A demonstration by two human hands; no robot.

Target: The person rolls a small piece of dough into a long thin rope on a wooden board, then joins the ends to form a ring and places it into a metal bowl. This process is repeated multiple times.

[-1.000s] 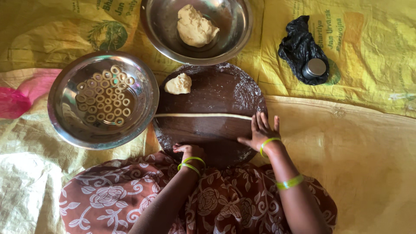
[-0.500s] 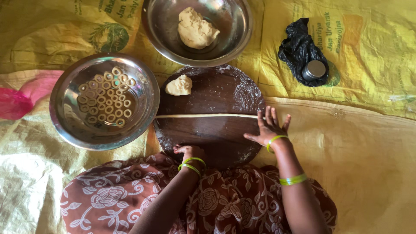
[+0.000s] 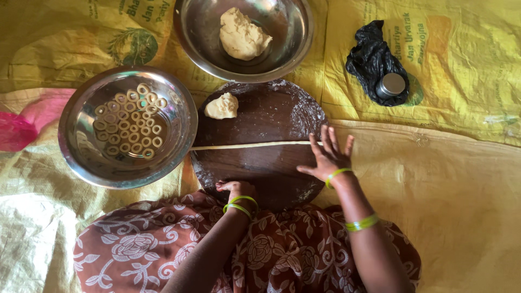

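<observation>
Head view: round wooden board on yellow sacking.

Floor spread with yellow sacking

Printed yellow sacks cover the whole frame; pink cloth shows at the left edge in soft daylight.

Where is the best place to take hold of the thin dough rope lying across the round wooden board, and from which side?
Probably the left end of the dough rope, pinched from above. It lies flat across the wooden board, and the right hand covers its right end; the left hand rests at the near edge.
</observation>
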